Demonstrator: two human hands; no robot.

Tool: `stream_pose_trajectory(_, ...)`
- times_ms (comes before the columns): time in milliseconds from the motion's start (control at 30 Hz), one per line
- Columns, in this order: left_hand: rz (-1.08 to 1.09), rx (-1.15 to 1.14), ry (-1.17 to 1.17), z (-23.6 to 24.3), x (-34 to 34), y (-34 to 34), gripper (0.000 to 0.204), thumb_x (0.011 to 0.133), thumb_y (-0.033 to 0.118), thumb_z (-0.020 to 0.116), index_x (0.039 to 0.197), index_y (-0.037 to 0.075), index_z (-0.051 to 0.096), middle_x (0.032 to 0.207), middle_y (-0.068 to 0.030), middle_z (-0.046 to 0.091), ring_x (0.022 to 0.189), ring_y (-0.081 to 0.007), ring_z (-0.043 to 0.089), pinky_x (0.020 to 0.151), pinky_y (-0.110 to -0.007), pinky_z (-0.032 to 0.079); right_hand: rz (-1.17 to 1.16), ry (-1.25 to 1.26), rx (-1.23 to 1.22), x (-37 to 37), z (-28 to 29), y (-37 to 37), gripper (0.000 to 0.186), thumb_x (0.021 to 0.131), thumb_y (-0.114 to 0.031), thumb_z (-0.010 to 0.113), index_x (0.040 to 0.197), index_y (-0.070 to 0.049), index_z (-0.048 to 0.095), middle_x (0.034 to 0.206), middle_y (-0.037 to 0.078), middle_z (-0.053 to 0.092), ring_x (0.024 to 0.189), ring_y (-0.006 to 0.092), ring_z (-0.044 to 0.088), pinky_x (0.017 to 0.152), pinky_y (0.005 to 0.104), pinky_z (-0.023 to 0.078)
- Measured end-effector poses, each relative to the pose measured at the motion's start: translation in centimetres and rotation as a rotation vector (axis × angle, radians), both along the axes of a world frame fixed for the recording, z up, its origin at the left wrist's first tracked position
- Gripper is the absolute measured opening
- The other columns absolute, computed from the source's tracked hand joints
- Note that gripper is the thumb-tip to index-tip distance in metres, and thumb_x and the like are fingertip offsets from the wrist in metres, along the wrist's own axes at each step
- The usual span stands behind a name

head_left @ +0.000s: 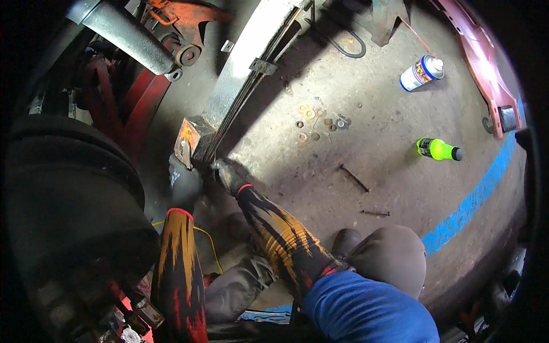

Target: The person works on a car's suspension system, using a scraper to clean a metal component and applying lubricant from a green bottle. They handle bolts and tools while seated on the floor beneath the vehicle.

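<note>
Both my hands wear dark gloves and are at the lower end of a long metal beam (231, 86), beside its rusty, orange-stained end block (199, 129). My left hand (186, 182) is closed round a narrow grey-brown metal piece (185, 153) lying against the block's left face. What kind of piece it is, I cannot make out. Just to the right, my right hand (230, 176) has its fingers curled at the bottom of a stack of dark metal strips (229, 117) running along the beam. Whatever those fingers grip is hidden in shadow.
Nuts and washers (316, 121) lie scattered on the concrete floor, with a long bolt (354, 178) and a shorter one (376, 213) nearer. Farther right are a spray can (420, 73) and a bright green bottle (439, 150). A large tire (74, 183) stands close at left.
</note>
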State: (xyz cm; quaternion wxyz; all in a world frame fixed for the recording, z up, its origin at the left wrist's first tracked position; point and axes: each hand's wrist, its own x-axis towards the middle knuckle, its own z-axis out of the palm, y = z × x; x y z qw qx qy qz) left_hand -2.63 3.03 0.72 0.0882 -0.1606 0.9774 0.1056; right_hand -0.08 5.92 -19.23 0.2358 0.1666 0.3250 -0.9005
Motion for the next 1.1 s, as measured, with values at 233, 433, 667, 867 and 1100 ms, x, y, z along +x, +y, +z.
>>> stream_pose_trajectory(233,0.082,0.037,0.03,-0.2,-0.7,0.7,0.064,0.083,0.004,0.06,0.142,-0.003,0.034,0.134,-0.0328,0.05,0.126,-0.0492,0.051,0.107,-0.055,0.041,0.019,0.231,0.242,-0.7,1.7,4.2,0.033,0.101,-0.037,0.055,0.11,-0.008,0.068,0.09,0.004,0.065,0.084,0.0182,0.061,0.081,0.0374,0.051)
stream_pose_trajectory(433,0.042,0.05,0.051,-0.1,-0.7,0.5,0.06,0.082,0.003,0.06,0.138,-0.002,0.038,0.133,-0.0324,0.051,0.126,-0.0493,0.051,0.107,-0.054,0.041,0.726,0.136,0.442,-3.4,5.3,15.3,0.053,0.097,-0.052,0.061,0.107,0.0,0.064,0.067,0.01,0.056,0.053,0.0222,0.059,0.045,0.0381,0.054)
stream_pose_trajectory(667,-0.007,0.011,0.058,-0.2,-0.6,0.3,0.06,0.084,0.004,0.058,0.138,-0.005,0.036,0.132,-0.0353,0.05,0.126,-0.0513,0.05,0.107,-0.054,0.041,0.519,0.258,0.216,-3.8,7.9,16.8,0.036,0.102,-0.036,0.057,0.091,-0.003,0.065,0.069,0.007,0.061,0.06,0.0165,0.06,0.052,0.0319,0.047)
stream_pose_trajectory(867,-0.005,0.054,0.02,-0.2,-0.8,-0.2,0.065,0.083,0.004,0.062,0.14,-0.005,0.033,0.134,-0.0345,0.048,0.128,-0.0497,0.049,0.109,-0.052,0.041,0.25,0.245,0.773,-3.7,6.2,12.4,0.026,0.096,-0.023,0.056,0.091,0.0,0.067,0.085,0.023,0.07,0.084,0.0409,0.071,0.075,0.0495,0.055)
stream_pose_trajectory(1100,-0.089,0.004,0.04,0.0,-0.6,-0.2,0.063,0.083,0.0,0.061,0.139,-0.005,0.034,0.134,-0.0337,0.049,0.128,-0.0491,0.049,0.109,-0.05,0.041,0.196,0.19,0.797,-3.0,2.7,9.7,0.02,0.094,-0.023,0.059,0.101,-0.005,0.064,0.09,0.022,0.07,0.088,0.0426,0.068,0.079,0.0533,0.052)
